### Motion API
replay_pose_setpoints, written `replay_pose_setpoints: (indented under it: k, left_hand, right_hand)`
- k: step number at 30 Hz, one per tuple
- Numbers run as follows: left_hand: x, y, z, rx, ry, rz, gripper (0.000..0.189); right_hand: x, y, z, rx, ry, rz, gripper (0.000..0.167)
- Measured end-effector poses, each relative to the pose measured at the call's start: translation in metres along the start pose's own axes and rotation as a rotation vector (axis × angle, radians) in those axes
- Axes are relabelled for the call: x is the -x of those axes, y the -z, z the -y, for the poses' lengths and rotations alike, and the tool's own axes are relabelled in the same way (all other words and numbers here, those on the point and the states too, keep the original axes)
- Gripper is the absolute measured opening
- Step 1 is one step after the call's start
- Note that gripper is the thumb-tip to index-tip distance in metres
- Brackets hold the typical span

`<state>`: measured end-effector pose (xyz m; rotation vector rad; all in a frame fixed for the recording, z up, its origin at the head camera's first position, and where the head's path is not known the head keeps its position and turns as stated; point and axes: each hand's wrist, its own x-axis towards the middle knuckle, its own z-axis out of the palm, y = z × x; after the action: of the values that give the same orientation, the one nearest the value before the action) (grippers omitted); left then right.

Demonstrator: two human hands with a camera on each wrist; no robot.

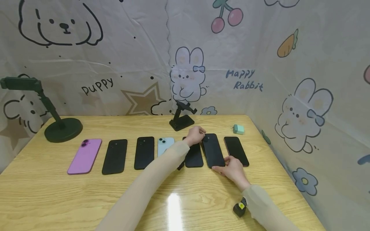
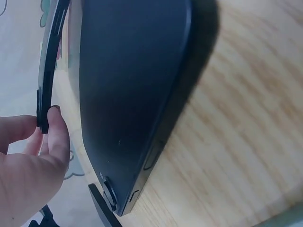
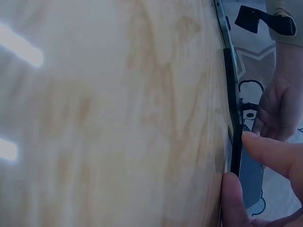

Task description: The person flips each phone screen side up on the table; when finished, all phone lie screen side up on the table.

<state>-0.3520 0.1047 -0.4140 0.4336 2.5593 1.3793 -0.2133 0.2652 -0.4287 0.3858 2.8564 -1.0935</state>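
Note:
My left hand (image 1: 195,135) pinches the top end of a black phone (image 1: 213,150), whose camera side faces up. At its near end, my right hand (image 1: 233,170) pinches the lower edge and corner. In the left wrist view the held phone (image 2: 46,75) is edge-on between thumb and fingers, raised off the table at that end. A second black phone (image 1: 194,156) lies just left, partly hidden by the left wrist; it fills the middle of the left wrist view. Right of the held one lies another dark phone (image 1: 236,150). The right wrist view shows the right thumb and fingers at the phone's edge.
Farther left in the row lie two black phones (image 1: 144,152) (image 1: 114,156), a light blue phone (image 1: 165,145) partly behind the left sleeve, and a purple phone (image 1: 84,156). Behind stand a black phone stand (image 1: 182,122), a green charger plug (image 1: 238,129) and a green lamp-like stand (image 1: 63,130).

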Motion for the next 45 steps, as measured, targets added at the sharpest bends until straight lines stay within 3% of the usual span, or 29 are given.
replay_pose_setpoints:
  k: [5, 6, 9, 12, 13, 16, 19, 22, 27, 34, 38, 45]
  left_hand:
    - [-0.004, -0.003, 0.003, 0.038, 0.027, 0.003, 0.023]
    - [-0.013, -0.007, 0.013, 0.050, -0.005, -0.006, 0.021]
    - [-0.020, -0.009, 0.020, 0.039, -0.001, -0.001, 0.019]
    - [-0.015, -0.006, 0.017, 0.046, -0.011, 0.008, 0.021]
    - [-0.006, -0.001, 0.007, 0.034, 0.020, 0.023, 0.023]
    - [0.004, 0.005, 0.000, 0.021, -0.004, 0.028, 0.025]
    - [0.005, 0.009, -0.001, 0.041, -0.012, 0.046, 0.026]
    - [0.005, 0.010, -0.001, 0.100, -0.016, 0.078, 0.029]
    - [0.001, 0.011, 0.005, 0.294, -0.017, 0.187, 0.034]
    - [-0.003, 0.012, 0.012, 0.444, -0.044, 0.292, 0.038]
    - [-0.001, 0.013, 0.013, 0.555, -0.021, 0.334, 0.040]
    - [-0.002, 0.011, 0.013, 0.629, 0.015, 0.355, 0.043]
  right_hand:
    - [-0.001, -0.001, 0.003, 0.022, 0.010, 0.005, 0.081]
    - [-0.001, -0.001, 0.003, 0.025, 0.013, 0.003, 0.083]
    - [0.000, -0.002, 0.004, 0.030, 0.019, 0.000, 0.087]
    - [0.000, -0.003, 0.004, 0.037, 0.026, 0.002, 0.089]
    - [0.000, -0.003, 0.004, 0.041, 0.025, 0.002, 0.089]
    - [0.000, -0.003, 0.004, 0.053, 0.021, 0.001, 0.091]
    - [-0.001, -0.002, 0.005, 0.053, 0.010, 0.000, 0.090]
    - [-0.001, -0.002, 0.006, 0.050, 0.005, 0.002, 0.088]
    - [0.000, -0.003, 0.006, 0.027, 0.010, 0.007, 0.087]
    - [0.002, 0.000, 0.004, -0.072, -0.003, 0.059, 0.088]
    - [0.004, 0.002, 0.002, -0.146, -0.016, 0.087, 0.085]
    - [0.003, 0.002, 0.000, -0.422, -0.068, 0.134, 0.076]
